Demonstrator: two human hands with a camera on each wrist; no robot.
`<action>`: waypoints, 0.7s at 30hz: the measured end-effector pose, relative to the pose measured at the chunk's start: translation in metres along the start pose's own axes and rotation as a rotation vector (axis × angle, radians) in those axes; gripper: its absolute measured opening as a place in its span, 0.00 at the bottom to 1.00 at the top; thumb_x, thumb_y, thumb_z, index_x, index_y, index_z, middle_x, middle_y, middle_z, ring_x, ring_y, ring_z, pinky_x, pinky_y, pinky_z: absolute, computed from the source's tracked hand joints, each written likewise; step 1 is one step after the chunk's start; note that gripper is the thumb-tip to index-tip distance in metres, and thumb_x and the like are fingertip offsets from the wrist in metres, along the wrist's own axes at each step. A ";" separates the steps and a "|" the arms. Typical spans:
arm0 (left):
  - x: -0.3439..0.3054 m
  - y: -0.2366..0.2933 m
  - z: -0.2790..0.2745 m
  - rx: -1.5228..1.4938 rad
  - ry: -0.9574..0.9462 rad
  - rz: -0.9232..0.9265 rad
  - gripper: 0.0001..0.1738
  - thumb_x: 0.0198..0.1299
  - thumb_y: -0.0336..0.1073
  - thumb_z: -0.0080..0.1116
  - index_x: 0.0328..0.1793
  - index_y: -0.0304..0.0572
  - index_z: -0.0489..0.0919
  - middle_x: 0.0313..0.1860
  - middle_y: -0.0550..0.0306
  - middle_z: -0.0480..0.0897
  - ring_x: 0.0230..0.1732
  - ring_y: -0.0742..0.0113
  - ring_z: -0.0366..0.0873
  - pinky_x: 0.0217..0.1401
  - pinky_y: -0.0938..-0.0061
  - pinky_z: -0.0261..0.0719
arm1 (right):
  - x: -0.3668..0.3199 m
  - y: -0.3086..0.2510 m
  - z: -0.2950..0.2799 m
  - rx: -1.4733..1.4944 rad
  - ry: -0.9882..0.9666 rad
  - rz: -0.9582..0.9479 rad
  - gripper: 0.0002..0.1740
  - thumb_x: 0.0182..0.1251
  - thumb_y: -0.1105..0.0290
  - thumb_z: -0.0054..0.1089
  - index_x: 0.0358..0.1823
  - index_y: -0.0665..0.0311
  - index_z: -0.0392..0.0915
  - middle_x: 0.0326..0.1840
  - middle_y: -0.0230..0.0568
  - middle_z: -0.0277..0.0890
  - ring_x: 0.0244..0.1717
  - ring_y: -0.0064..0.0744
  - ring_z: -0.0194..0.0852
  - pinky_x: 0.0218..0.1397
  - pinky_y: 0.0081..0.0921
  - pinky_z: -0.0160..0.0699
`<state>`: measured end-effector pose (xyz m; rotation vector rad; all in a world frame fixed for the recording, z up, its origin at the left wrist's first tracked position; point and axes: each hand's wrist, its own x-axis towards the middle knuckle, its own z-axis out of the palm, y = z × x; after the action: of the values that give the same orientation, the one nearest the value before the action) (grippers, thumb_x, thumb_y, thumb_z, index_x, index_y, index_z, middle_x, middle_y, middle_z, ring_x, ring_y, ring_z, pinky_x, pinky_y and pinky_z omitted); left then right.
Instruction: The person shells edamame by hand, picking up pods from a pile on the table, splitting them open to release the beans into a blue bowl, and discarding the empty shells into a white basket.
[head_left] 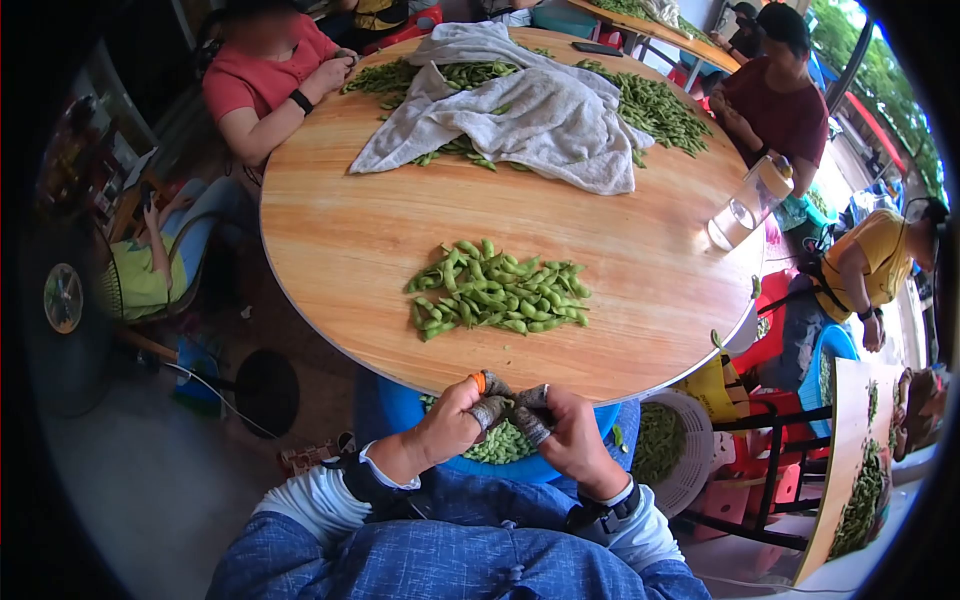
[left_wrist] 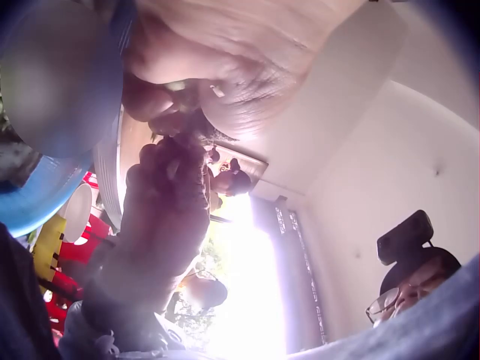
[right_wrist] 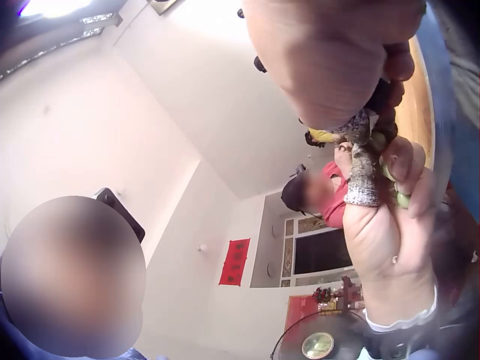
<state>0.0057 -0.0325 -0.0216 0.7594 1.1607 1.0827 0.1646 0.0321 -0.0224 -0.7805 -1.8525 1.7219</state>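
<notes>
Both hands meet over the table's near edge, thumbs and fingers wearing grey finger covers. My left hand curls its fingers round green edamame pods, which show in its palm in the right wrist view. Thumb and fingers of my right hand pinch at a pod where the fingertips meet; the fingers mostly hide it. Below the hands, a blue basin holds shelled green beans. A pile of whole edamame pods lies on the round wooden table just ahead.
A grey towel covers more pods at the table's far side. A clear bottle stands right, and a phone lies at the back. A white basket with pods sits on my right. Several people sit around.
</notes>
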 end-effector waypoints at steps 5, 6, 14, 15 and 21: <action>0.005 -0.014 -0.003 -0.145 -0.010 0.030 0.09 0.54 0.27 0.40 0.37 0.39 0.72 0.26 0.64 0.73 0.23 0.78 0.66 0.24 0.84 0.65 | 0.000 -0.009 0.002 -0.117 -0.036 -0.046 0.05 0.54 0.80 0.53 0.33 0.72 0.71 0.29 0.33 0.72 0.33 0.17 0.66 0.37 0.17 0.68; 0.007 -0.017 -0.004 -0.116 -0.020 0.089 0.09 0.53 0.27 0.41 0.37 0.39 0.73 0.26 0.63 0.73 0.24 0.78 0.67 0.24 0.83 0.66 | -0.002 -0.013 0.001 -0.058 -0.005 -0.025 0.05 0.54 0.81 0.52 0.33 0.72 0.71 0.30 0.34 0.72 0.33 0.18 0.66 0.37 0.17 0.67; 0.009 0.010 -0.004 1.022 0.190 0.644 0.09 0.49 0.33 0.54 0.36 0.37 0.76 0.26 0.48 0.78 0.31 0.55 0.76 0.29 0.69 0.73 | -0.059 0.007 -0.105 -0.393 0.769 0.037 0.14 0.52 0.80 0.53 0.43 0.71 0.72 0.28 0.36 0.73 0.30 0.20 0.69 0.35 0.16 0.68; 0.018 0.015 -0.005 1.111 0.222 0.681 0.09 0.49 0.34 0.54 0.34 0.38 0.76 0.25 0.49 0.77 0.30 0.56 0.76 0.28 0.68 0.73 | -0.071 0.011 -0.117 -0.542 0.838 0.039 0.16 0.52 0.79 0.53 0.45 0.71 0.71 0.28 0.37 0.73 0.29 0.21 0.68 0.34 0.16 0.68; 0.071 0.024 -0.012 1.664 0.238 0.788 0.06 0.42 0.33 0.55 0.25 0.40 0.73 0.19 0.54 0.72 0.25 0.60 0.73 0.23 0.67 0.69 | -0.081 0.018 -0.108 -0.330 0.780 0.030 0.13 0.55 0.78 0.52 0.43 0.71 0.72 0.28 0.33 0.72 0.26 0.17 0.65 0.32 0.14 0.67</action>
<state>-0.0103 0.0417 -0.0263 2.5684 1.9647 0.5586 0.2988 0.0538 -0.0286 -1.3714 -1.5576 0.9049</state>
